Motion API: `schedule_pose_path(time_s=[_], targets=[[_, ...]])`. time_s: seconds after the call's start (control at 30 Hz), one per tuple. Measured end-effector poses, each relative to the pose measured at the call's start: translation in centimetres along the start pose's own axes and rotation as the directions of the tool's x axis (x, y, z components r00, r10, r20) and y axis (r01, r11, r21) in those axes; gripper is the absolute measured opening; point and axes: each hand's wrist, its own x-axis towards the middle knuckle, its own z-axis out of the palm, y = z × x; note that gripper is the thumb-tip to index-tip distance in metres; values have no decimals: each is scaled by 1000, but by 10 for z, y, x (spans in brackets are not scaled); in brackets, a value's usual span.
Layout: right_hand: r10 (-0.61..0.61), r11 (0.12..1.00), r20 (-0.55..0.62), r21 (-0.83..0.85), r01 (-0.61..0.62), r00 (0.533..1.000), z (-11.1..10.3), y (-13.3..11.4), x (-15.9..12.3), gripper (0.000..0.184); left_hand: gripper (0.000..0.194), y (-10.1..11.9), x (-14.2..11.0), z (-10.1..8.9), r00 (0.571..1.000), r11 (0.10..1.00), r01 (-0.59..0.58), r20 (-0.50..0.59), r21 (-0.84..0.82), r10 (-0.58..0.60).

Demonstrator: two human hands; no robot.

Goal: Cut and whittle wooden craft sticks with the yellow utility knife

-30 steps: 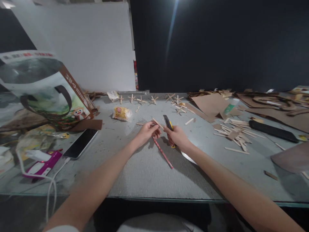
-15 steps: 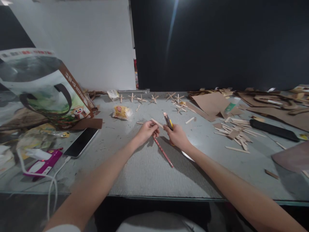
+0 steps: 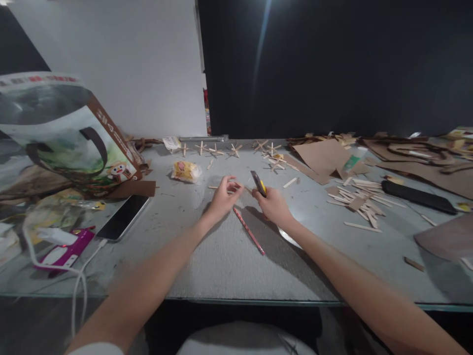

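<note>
L hand (image 3: 222,199) has loosened, fingers part-curled w/ gaps; can't tell if it grips stick (image 3: 248,188), btwn both hands, so hold's prob. shifting. R hand (image 3: 275,205) wraps cutter (image 3: 259,184); pencil (image 3: 249,230) lies nearby.

The black-and-yellow utility knife (image 3: 260,185) slants in the right hand (image 3: 274,205), its upper end toward eleven o'clock. Just beside it at eight o'clock, a slim wooden stick (image 3: 248,189), partly hidden, runs ten to four. At six o'clock from the stick, a red patterned pencil (image 3: 248,230) lies flat, angled eleven to five.
</note>
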Motion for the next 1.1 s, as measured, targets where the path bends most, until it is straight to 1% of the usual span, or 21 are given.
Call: schedule_pose_path(time_s=[0.03, 0.1, 0.13, 0.2, 0.3, 0.4, 0.43, 0.5, 0.53, 0.57, 0.6, 0.63, 0.7, 0.73, 0.8, 0.87, 0.93, 1.03, 1.1], targets=[[2, 1000, 6, -20, -2, 1000, 0, -1, 0, 33, 38, -3, 0, 1, 999, 998, -37, 20, 50, 36], [4, 999, 23, -55, -3, 1000, -1, -2, 0, 32, 43, -9, -1, 2, 996, 988, -55, 71, 143, 46], [4, 998, 35, -69, -1, 999, -1, -2, 0, 32, 44, -11, -2, 3, 997, 980, -53, 74, 193, 39], [0, 995, 59, -96, 5, 998, 0, -2, 0, 32, 45, -14, -2, 3, 998, 939, -57, 36, 339, 48], [-1, 989, 90, -145, 14, 996, 0, -1, 0, 33, 38, -12, -5, 5, 996, 806, -75, 12, 588, 84], [7, 981, 126, -193, 18, 992, -3, -2, 1, 33, 25, -8, -10, 11, 996, 717, -80, 34, 692, 79], [10, 979, 129, -204, 17, 992, -4, -3, 1, 31, 21, -6, -12, 13, 997, 659, -76, 41, 749, 68], [18, 975, 114, -220, 8, 993, -10, -6, 1, 20, 26, -2, -18, 18, 994, 546, -104, 103, 831, 33], [24, 975, 98, -224, -2, 995, -14, -8, 1, 15, 30, 1, -20, 20, 992, 512, -118, 123, 851, 24], [33, 974, 88, -225, -13, 996, -18, -10, 1, 16, 36, 3, -23, 21, 992, 487, -120, 124, 865, 25], [49, 974, 81, -223, -29, 996, -22, -13, 0, 21, 41, 6, -25, 21, 994, 467, -106, 100, 878, 37], [55, 976, 106, -216, -31, 993, -27, -15, 0, 25, 43, 8, -27, 21, 996, 446, -90, 71, 890, 58], [68, 972, 172, -234, -26, 983, -35, -19, -1, 25, 32, 11, -29, 20, 995, 415, -86, 62, 906, 72], [68, 964, 196, -267, -14, 978, -39, -21, 0, 22, 26, 12, -29, 19, 996, 411, -83, 61, 908, 66], [36, 933, 240, -355, 53, 970, -44, -25, 1, 19, 20, 13, -29, 18, 997, 416, -82, 71, 906, 43], [3, 899, 318, -416, 136, 948, -48, -29, 3, 24, 21, 13, -28, 17, 997, 421, -82, 77, 904, 29], [-1, 867, 376, -462, 189, 926, -49, -31, 5, 30, 23, 13, -28, 17, 996, 419, -86, 85, 904, 21], [20, 822, 404, -527, 215, 914, -47, -34, 6, 31, 27, 14, -28, 17, 997, 429, -79, 83, 900, 9], [40, 807, 417, -549, 216, 908, -46, -35, 5, 31, 28, 14, -28, 17, 997, 434, -76, 82, 898, 4]])
